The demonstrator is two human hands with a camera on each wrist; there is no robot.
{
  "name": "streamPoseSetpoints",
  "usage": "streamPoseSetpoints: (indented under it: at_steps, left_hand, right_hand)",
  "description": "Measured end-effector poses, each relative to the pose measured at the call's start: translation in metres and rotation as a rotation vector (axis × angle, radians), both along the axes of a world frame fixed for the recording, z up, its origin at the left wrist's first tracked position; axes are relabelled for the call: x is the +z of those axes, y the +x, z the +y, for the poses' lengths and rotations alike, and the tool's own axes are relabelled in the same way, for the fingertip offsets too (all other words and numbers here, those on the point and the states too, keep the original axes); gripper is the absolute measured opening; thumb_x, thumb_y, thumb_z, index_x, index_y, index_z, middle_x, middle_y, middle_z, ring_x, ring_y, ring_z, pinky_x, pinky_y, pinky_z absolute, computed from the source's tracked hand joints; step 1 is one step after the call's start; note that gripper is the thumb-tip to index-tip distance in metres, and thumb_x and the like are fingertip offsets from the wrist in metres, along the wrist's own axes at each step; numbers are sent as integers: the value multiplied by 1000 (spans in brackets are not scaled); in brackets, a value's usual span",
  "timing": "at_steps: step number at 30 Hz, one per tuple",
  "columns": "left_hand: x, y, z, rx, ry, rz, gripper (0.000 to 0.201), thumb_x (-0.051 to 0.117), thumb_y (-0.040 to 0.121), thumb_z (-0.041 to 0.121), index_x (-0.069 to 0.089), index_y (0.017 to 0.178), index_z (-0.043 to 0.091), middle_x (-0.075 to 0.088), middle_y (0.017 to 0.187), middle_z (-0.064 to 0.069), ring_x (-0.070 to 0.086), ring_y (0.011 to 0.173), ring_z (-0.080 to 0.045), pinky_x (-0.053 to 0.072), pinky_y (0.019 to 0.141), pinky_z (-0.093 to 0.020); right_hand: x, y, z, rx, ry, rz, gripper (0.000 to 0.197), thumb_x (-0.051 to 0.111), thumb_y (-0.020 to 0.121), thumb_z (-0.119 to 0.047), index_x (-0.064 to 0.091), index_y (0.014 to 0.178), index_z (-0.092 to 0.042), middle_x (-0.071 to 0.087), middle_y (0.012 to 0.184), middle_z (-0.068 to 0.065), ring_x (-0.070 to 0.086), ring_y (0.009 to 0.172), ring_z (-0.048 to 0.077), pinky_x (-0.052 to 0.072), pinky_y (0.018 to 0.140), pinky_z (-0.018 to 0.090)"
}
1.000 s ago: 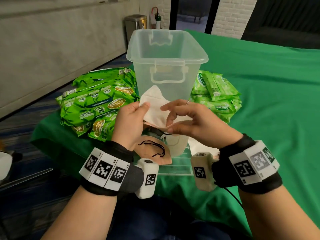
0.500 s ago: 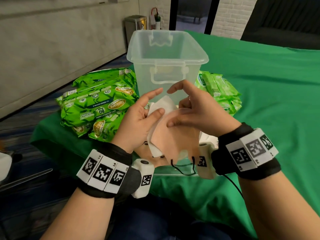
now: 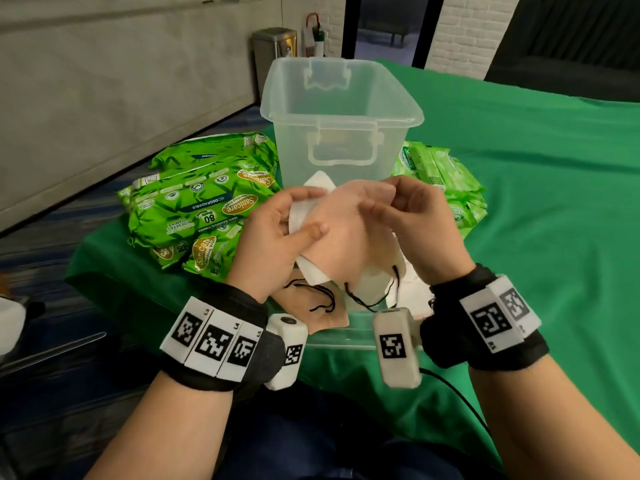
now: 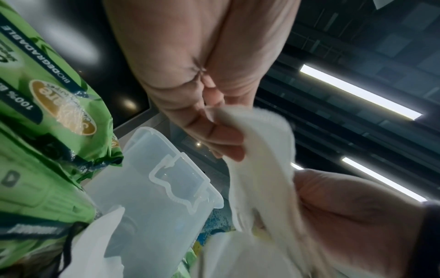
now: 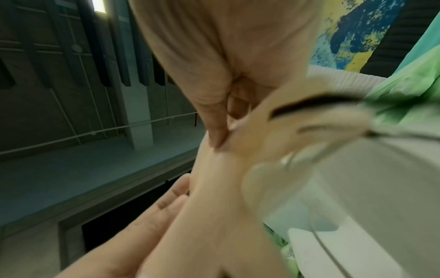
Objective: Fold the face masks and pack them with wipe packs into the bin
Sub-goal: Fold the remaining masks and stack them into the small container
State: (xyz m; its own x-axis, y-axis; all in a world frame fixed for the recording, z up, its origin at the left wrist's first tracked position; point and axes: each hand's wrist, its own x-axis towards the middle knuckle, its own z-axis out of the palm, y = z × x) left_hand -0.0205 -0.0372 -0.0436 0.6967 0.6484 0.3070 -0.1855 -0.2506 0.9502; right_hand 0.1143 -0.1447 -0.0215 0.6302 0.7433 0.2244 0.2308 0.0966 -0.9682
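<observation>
A beige face mask with a white lining is held up between both hands, just in front of the clear bin. My left hand pinches the mask's left edge between thumb and fingers; in the left wrist view the white lining shows in that pinch. My right hand pinches the top right corner, and its thumb presses the beige cloth in the right wrist view. Black ear loops dangle below. Another beige mask lies under the hands. Green wipe packs lie left and right of the bin.
The masks on the table rest on a clear lid near the front edge. A green cloth covers the table and stretches far to the right. A metal waste bin stands by the wall behind.
The mask has been turned from its white lining to its beige side facing me and lifted slightly. My right hand has shifted to the top right corner, and the ear loops now hang free.
</observation>
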Motion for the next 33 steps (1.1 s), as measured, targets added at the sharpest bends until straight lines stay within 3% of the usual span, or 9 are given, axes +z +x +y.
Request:
streamPoseSetpoints:
  at_steps: [3,7,13,18,21,23,26,28,33]
  left_hand:
    - [0,-2,-1,22,-53,17,22,63,84,2,65,93,22,71,79,12,64,76,-3,52,73,-16]
    - [3,-6,-6,-12,-90,-5,7,66,81,16,66,87,20,70,77,12,60,77,1,48,74,-12]
    - [-7,-5,-7,-101,-94,39,25,77,67,11,67,88,20,73,76,7,65,74,-6,54,69,-20]
    - [-7,-9,-8,-80,-51,67,29,77,67,7,67,88,23,73,77,8,67,77,-8,56,74,-24]
    - [-3,-9,-10,-66,-32,62,37,72,73,-4,64,93,25,73,78,12,67,77,-2,53,72,-18]
    - [-1,-10,-11,-63,-11,27,48,75,72,0,60,104,32,73,84,4,67,81,-7,55,75,-24]
    - [4,-15,-12,-93,18,-27,56,70,70,22,50,113,52,71,86,-18,67,81,-35,54,76,-49]
    - [3,-16,-9,-77,80,-15,51,65,75,24,49,112,55,67,86,-26,63,78,-46,53,73,-56]
    - [-2,-17,2,63,132,35,38,51,84,-10,63,82,26,69,82,21,62,87,3,44,84,-14]
  right_hand:
    - [-2,-4,1,32,101,-19,14,59,82,-3,57,88,-16,62,75,1,56,67,7,45,62,20]
    - [-1,-9,-2,225,0,-129,39,56,81,-14,42,111,-34,55,74,24,48,64,30,38,59,38]
    - [0,-20,8,265,-138,-390,72,55,82,-14,15,140,-29,61,81,28,59,75,42,47,76,57]
    - [3,-19,8,203,-189,-480,85,61,85,-5,3,148,-16,57,71,28,54,65,35,45,69,46]
    - [1,-17,9,137,-201,-491,89,65,83,-8,4,147,-11,48,57,7,47,53,9,38,59,25]
    - [0,-14,10,76,-220,-484,90,71,79,-17,12,147,-12,47,68,-3,44,60,2,33,58,16]
    - [0,-14,7,117,-243,-415,74,72,78,-26,33,140,-17,52,100,0,52,90,13,40,78,23]
    - [0,-14,5,209,-222,-330,70,74,77,-19,36,135,-23,55,90,4,54,84,16,45,77,32]
    - [-10,-10,6,263,-210,-177,85,75,60,-5,35,124,-43,48,64,12,52,59,35,48,63,53]
